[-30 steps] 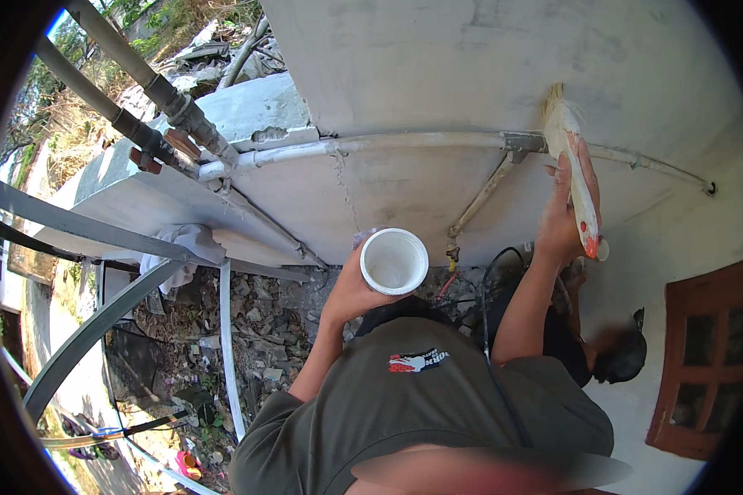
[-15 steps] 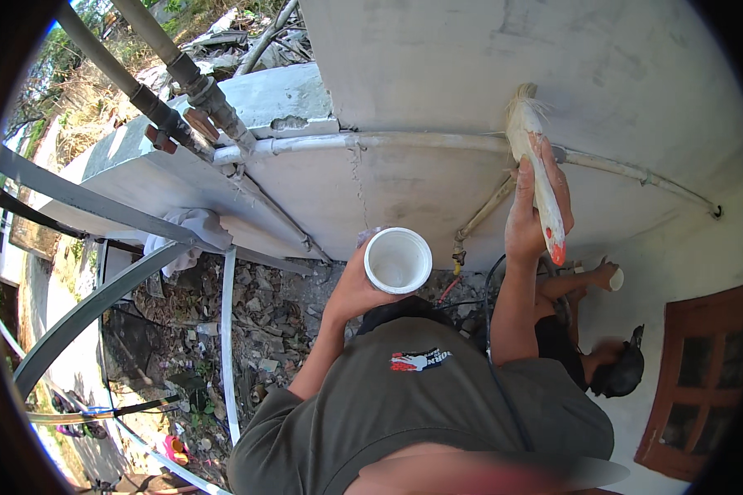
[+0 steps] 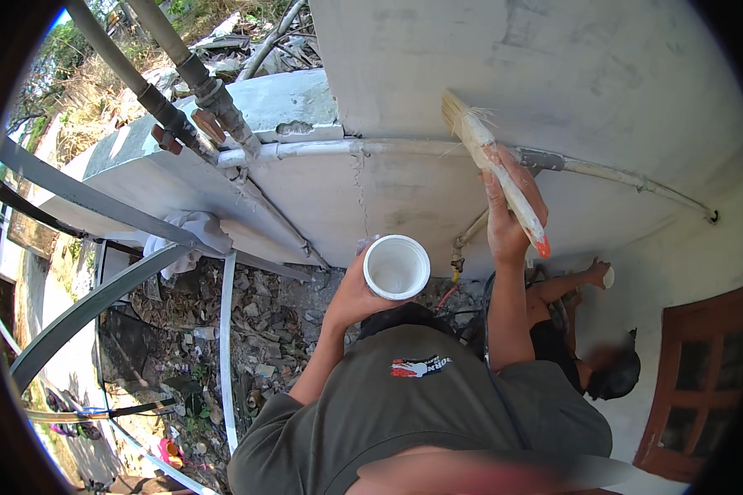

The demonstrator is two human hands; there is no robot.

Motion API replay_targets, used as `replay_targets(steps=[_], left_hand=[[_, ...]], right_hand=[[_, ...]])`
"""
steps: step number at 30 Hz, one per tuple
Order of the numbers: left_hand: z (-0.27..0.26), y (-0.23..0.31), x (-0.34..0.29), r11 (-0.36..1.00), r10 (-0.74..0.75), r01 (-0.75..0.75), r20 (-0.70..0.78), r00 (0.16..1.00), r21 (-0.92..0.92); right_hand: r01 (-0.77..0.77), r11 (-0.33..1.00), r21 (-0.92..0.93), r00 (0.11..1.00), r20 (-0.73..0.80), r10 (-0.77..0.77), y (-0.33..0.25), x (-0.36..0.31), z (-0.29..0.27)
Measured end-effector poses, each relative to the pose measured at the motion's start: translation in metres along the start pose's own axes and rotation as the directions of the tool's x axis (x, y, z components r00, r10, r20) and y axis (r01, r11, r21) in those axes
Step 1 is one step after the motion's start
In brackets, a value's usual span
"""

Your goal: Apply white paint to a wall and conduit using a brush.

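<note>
Wrapped round a white plastic tub (image 3: 397, 267) is my left hand (image 3: 357, 290), holding it upright in front of my body. The tub's inside looks whitish; how much it contains I cannot tell. My right hand (image 3: 512, 210) grips a paint-smeared brush (image 3: 491, 157) by its pale handle, which ends in a red-orange tip. The brush's straw-coloured bristles point up and left, close to the grey-white wall (image 3: 437, 49); whether they touch it I cannot tell.
A white pipe (image 3: 371, 148) runs along the wall, joining valved pipes (image 3: 206, 103) at left. Grey metal bars (image 3: 99, 318) cross the left side above rubble (image 3: 256, 330). At right, another person (image 3: 565, 330) holds a white cup near a brown framed window (image 3: 693, 379).
My right hand has moved left with the brush, whose bristles now tilt further left. The tub in my left hand has stayed nearly in place.
</note>
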State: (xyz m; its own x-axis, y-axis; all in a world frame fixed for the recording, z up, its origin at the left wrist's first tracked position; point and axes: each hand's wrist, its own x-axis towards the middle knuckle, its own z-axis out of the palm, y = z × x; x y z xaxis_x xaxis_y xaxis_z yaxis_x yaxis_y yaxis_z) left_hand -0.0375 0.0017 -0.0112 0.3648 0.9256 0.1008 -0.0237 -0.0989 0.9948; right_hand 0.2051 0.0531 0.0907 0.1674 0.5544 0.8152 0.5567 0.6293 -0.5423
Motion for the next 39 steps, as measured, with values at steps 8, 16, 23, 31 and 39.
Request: replay_targets(steps=[8, 16, 23, 31, 39], left_hand=[[-0.001, 0.0, 0.003, 0.999, 0.03, -0.029, 0.031, 0.999, -0.03], [-0.002, 0.002, 0.005, 0.999, 0.032, -0.032, 0.016, 0.999, -0.016], [-0.003, 0.007, 0.007, 0.999, 0.039, -0.039, 0.023, 0.999, 0.006], [-0.009, -0.003, 0.006, 0.995, 0.085, -0.085, 0.005, 0.996, 0.047], [-0.013, 0.0, 0.001, 0.994, 0.094, -0.093, -0.015, 0.995, 0.059]], right_hand=[[-0.103, 0.994, -0.035, 0.964, -0.248, 0.091, 0.038, 0.0, -0.05], [-0.127, 0.982, -0.137, 0.892, -0.449, 0.053, 0.042, 0.006, -0.082], [-0.226, 0.952, -0.209, 0.779, -0.625, 0.048, 0.025, 0.017, -0.084], [-0.209, 0.972, -0.109, 0.802, -0.588, 0.107, 0.028, 0.015, -0.039], [-0.071, 0.995, -0.067, 0.849, -0.527, 0.025, 0.013, 0.009, -0.002]])
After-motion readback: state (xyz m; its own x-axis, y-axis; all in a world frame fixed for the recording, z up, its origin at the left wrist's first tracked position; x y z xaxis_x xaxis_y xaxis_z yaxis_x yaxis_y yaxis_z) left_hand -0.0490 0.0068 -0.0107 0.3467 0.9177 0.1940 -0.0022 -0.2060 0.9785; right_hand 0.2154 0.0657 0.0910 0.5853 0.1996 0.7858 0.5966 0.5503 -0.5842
